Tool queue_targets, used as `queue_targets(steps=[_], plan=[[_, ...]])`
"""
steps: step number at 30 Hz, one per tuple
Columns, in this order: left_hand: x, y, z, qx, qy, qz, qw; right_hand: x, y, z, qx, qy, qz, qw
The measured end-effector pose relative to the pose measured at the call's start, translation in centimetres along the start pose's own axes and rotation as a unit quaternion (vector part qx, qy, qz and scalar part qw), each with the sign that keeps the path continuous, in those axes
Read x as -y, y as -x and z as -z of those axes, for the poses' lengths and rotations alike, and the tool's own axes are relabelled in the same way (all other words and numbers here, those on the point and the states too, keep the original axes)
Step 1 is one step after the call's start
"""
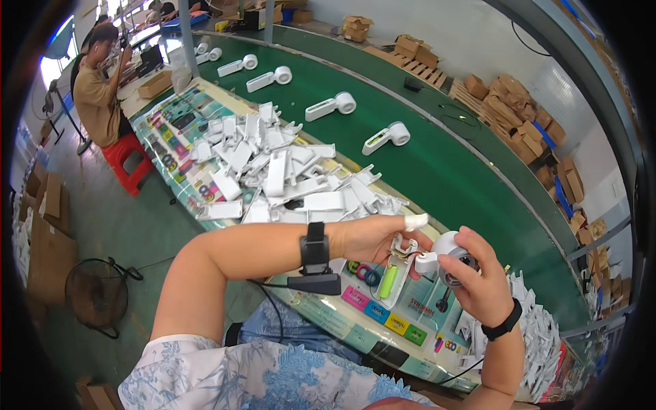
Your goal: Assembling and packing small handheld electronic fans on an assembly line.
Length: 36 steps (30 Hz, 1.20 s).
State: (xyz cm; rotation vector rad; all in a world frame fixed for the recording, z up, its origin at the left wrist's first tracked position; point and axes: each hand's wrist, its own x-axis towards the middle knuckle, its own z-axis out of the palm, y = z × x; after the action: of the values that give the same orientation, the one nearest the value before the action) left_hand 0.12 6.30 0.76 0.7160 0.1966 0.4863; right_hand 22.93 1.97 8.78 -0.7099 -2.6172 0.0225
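Note:
My left hand (383,240), a white wrap on one fingertip, is closed around a white handle shell (398,262). Inside the open shell lies a green battery (388,281), and thin dark and red wires run from the shell's upper end. They lead toward a round white fan head (445,243) with a grey ring, gripped by the fingers of my right hand (482,281). The head's small white neck faces the shell, and the two parts sit close together. Part of the left fingers is hidden behind the shell.
A heap of white handle covers (277,171) lies left on the table, another pile of white parts (529,328) at right. Several white fans (333,106) rest on the green conveyor belt (451,178) beyond. A person (99,92) sits far left on a red stool (128,162).

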Motion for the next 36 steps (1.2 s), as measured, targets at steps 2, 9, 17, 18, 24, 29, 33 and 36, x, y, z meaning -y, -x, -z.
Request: queue_targets(steps=[2,9,17,18,24,29,33,36], plan=[[1.9,2.0,-0.3,-0.021,0.009,-0.051,0.998,1.6,0.7,-0.5,-0.003,-0.023,-0.023,0.999],[3.7,4.9,-1.0,-0.097,0.025,-0.137,0.985,2.0,3.6,-5.7,-0.038,-0.431,-0.195,0.88],[2.8,6.8,-1.7,-0.211,-0.282,-0.022,0.936,3.7,2.2,-6.3,-0.103,-0.056,-0.08,0.99],[2.7,6.9,-2.2,-0.207,-0.314,-0.006,0.926,3.1,2.1,-5.7,-0.104,0.013,-0.01,0.994],[2.9,6.4,-2.1,-0.158,-0.389,0.04,0.907,2.1,2.2,-6.0,-0.113,0.127,0.016,0.985],[3.3,6.4,-2.6,-0.178,-0.435,0.05,0.881,2.1,2.7,-6.2,-0.096,0.129,0.024,0.987],[4.2,6.3,-2.0,-0.17,-0.664,-0.059,0.726,3.7,2.3,-4.8,-0.004,-0.033,-0.069,0.997],[5.5,6.1,-2.1,-0.163,-0.736,-0.053,0.655,4.2,2.1,-5.0,0.089,-0.18,-0.173,0.964]])
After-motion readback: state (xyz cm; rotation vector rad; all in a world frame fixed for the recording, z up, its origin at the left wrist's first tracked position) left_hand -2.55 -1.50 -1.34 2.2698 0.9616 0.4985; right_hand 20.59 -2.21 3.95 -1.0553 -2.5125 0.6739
